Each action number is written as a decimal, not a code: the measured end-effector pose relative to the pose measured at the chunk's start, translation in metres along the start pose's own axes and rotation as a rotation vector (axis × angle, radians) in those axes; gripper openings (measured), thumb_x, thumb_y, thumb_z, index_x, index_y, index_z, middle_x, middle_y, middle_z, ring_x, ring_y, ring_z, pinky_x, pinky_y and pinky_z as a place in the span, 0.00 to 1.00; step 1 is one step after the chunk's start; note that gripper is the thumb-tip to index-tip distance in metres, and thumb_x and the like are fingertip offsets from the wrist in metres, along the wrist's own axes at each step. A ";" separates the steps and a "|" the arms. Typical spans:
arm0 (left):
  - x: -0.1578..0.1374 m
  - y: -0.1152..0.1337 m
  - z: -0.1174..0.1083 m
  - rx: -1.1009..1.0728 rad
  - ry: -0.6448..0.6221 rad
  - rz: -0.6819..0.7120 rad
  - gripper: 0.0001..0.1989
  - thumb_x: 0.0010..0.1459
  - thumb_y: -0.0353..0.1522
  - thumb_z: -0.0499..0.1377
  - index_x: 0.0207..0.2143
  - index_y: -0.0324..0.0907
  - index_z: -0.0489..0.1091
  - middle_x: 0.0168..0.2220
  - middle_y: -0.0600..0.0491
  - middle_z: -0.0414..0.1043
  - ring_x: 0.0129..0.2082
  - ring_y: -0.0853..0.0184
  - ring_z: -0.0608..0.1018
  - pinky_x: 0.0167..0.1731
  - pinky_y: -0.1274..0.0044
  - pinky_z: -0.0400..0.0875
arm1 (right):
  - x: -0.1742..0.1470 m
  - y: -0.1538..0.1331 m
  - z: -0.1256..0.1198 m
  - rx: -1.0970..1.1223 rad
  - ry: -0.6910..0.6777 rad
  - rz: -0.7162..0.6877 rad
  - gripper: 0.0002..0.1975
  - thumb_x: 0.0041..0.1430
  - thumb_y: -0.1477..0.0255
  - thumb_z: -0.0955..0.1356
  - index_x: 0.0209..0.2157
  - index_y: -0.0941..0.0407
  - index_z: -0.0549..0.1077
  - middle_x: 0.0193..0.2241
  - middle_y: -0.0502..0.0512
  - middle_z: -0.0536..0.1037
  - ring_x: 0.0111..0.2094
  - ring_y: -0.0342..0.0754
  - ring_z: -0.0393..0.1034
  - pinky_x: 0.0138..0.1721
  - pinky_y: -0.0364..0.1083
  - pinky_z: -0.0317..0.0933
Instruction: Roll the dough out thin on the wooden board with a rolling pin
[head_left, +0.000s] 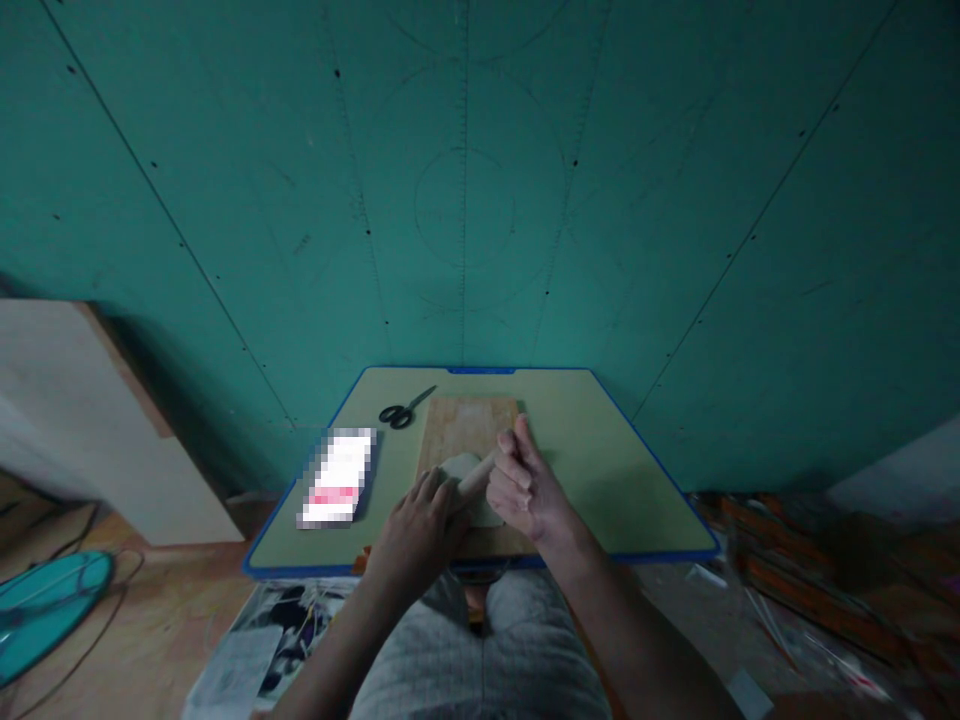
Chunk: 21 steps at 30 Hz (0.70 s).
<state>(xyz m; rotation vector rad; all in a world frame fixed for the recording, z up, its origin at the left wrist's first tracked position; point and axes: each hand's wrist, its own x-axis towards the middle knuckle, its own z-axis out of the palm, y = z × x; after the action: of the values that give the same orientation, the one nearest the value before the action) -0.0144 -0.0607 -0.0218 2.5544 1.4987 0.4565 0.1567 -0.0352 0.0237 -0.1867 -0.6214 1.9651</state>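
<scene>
A pale rolling pin point(478, 477) lies slantwise over a flat, whitish round of dough point(460, 464). My right hand point(521, 485) is closed around the pin's upper right end, its thumb pointing up and away. At the pin's lower left end, my left hand point(427, 510) has its fingers curled over it, and they hide that end and part of the dough. Beneath the dough is a wooden board point(471, 415). Both hands are above the near half of this board.
The board rests on a small pale-green table with a blue edge point(600, 440). Black-handled scissors point(401, 413) lie at the back left, and a lit phone point(339, 478) on the left. A green wall point(465, 200) rises behind. Leaning at far left is a pale panel point(112, 430).
</scene>
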 end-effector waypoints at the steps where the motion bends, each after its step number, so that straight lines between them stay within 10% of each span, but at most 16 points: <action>1: 0.000 0.000 0.000 0.003 0.003 0.001 0.13 0.65 0.33 0.51 0.52 0.45 0.63 0.54 0.47 0.66 0.60 0.59 0.65 0.57 0.65 0.65 | 0.000 0.000 -0.003 0.004 -0.032 0.004 0.26 0.71 0.58 0.55 0.25 0.55 0.72 0.07 0.38 0.55 0.07 0.36 0.40 0.09 0.34 0.40; 8: 0.000 0.005 -0.001 0.041 -0.026 -0.063 0.14 0.66 0.34 0.52 0.53 0.45 0.63 0.57 0.45 0.63 0.60 0.57 0.66 0.52 0.65 0.70 | -0.002 -0.002 -0.006 0.020 -0.178 0.082 0.38 0.71 0.56 0.44 0.25 0.56 0.73 0.06 0.40 0.49 0.08 0.38 0.33 0.10 0.36 0.39; 21: 0.000 0.011 -0.006 0.079 -0.042 -0.114 0.15 0.65 0.34 0.53 0.53 0.45 0.65 0.59 0.45 0.62 0.62 0.58 0.64 0.52 0.67 0.70 | -0.008 -0.005 0.008 0.004 -0.033 0.168 0.43 0.57 0.37 0.45 0.38 0.53 0.74 0.29 0.55 0.75 0.31 0.49 0.67 0.36 0.50 0.61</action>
<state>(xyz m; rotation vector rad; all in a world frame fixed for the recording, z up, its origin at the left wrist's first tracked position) -0.0074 -0.0662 -0.0137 2.5025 1.6685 0.3333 0.1617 -0.0433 0.0323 -0.2102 -0.6411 2.1349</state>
